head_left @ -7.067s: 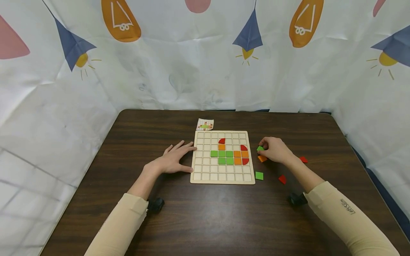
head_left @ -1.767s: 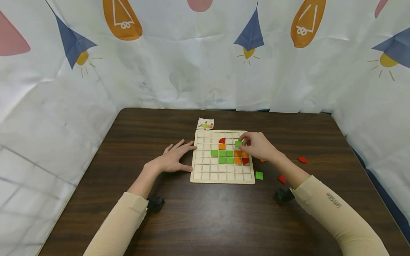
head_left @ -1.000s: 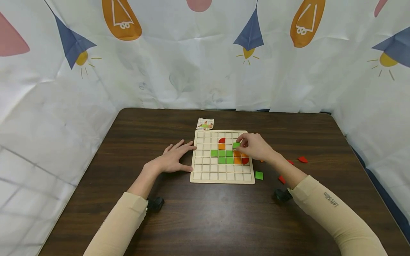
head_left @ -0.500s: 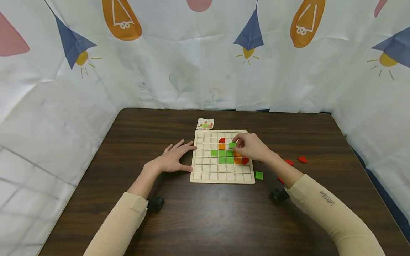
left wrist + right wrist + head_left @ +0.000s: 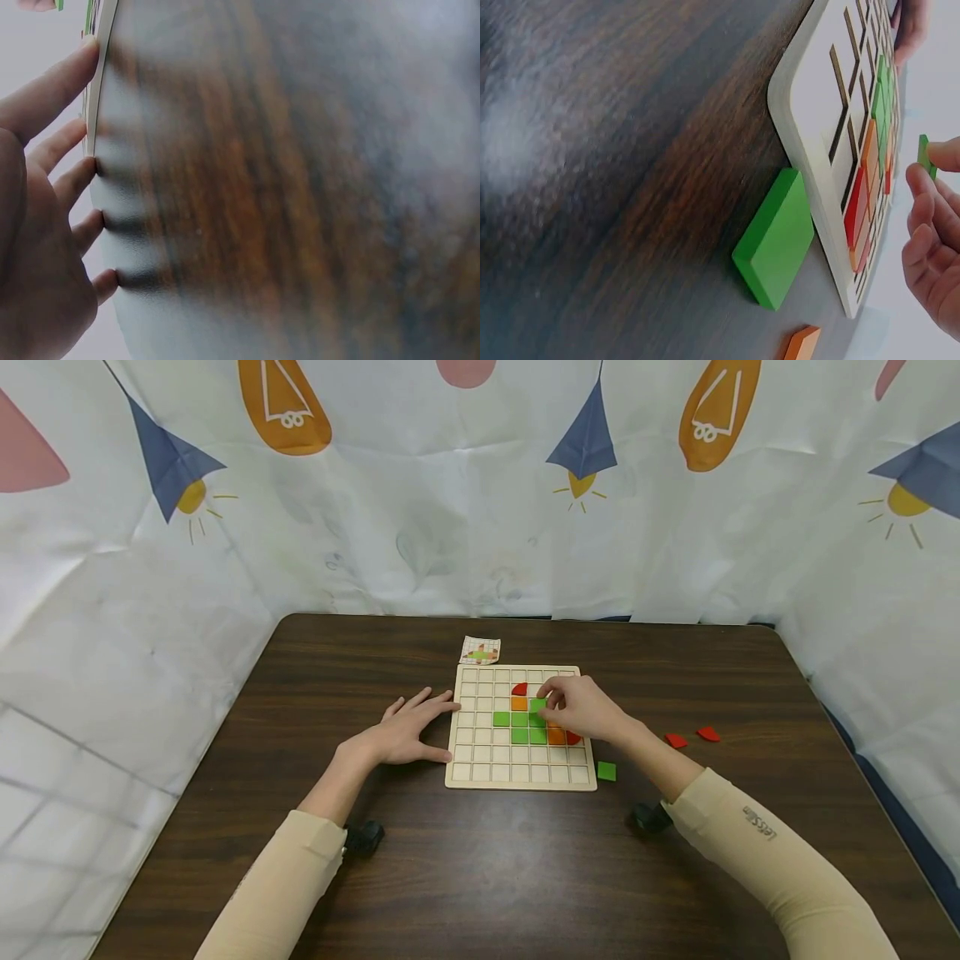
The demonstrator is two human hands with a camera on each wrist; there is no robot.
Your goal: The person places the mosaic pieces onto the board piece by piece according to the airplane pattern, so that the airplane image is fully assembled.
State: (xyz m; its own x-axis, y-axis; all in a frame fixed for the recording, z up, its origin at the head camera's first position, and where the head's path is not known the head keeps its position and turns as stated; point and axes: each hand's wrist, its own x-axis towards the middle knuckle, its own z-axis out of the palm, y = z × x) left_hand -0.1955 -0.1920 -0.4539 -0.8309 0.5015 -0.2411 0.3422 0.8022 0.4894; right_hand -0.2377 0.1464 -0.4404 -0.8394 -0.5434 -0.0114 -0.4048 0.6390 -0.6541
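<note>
A square wooden grid board [image 5: 480,773] lies on the table, with green and orange square tiles and red rounded tiles set in its cells. Thumb and index finger of my right hand [image 5: 588,708] pinch a green square tile [image 5: 537,704] over the board, right of an orange tile [image 5: 519,702]. In the right wrist view this green tile [image 5: 924,154] is raised above the board. My left hand [image 5: 397,737] lies flat with fingers spread, thumb and index fingertip touching the board's left edge. The right hand hides part of the board's right side.
A small pattern card [image 5: 480,651] lies behind the board. Right of the board are a loose green tile [image 5: 607,771] and two red tiles [image 5: 676,741]. The right wrist view also shows a loose orange tile [image 5: 802,346] near the board's edge.
My right hand picked the green tile off the table right of the board, carried it over the board, and has since shifted it a few cells' fraction leftward. The left hand has stayed put.
</note>
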